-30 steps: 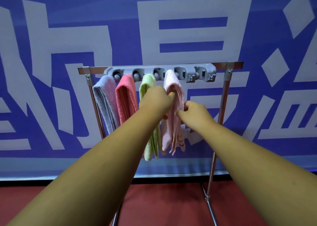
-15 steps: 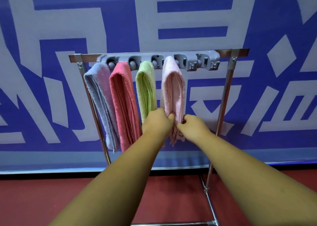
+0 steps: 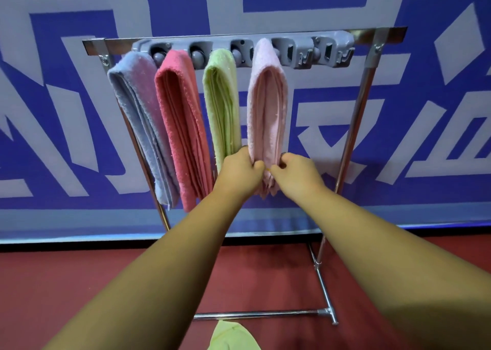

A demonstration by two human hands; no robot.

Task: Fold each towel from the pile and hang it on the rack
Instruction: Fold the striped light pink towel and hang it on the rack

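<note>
A metal rack (image 3: 369, 65) with a grey holder bar (image 3: 305, 53) carries several folded towels side by side: a lavender towel (image 3: 140, 115), a coral towel (image 3: 180, 115), a green towel (image 3: 223, 102) and a pale pink towel (image 3: 267, 105). My left hand (image 3: 239, 171) pinches the left lower edge of the pale pink towel. My right hand (image 3: 296, 174) pinches its right lower edge. The towel's bottom end is partly hidden behind both hands.
A light green cloth (image 3: 231, 336) lies on the red floor at the bottom edge of view. The rack's foot bar (image 3: 265, 314) runs across the floor in front of me. A blue and white banner wall (image 3: 425, 126) stands right behind the rack.
Both hands slid down the pale pink towel from near its top to its lower end. The view tilted down, showing the rack's foot and the green cloth.
</note>
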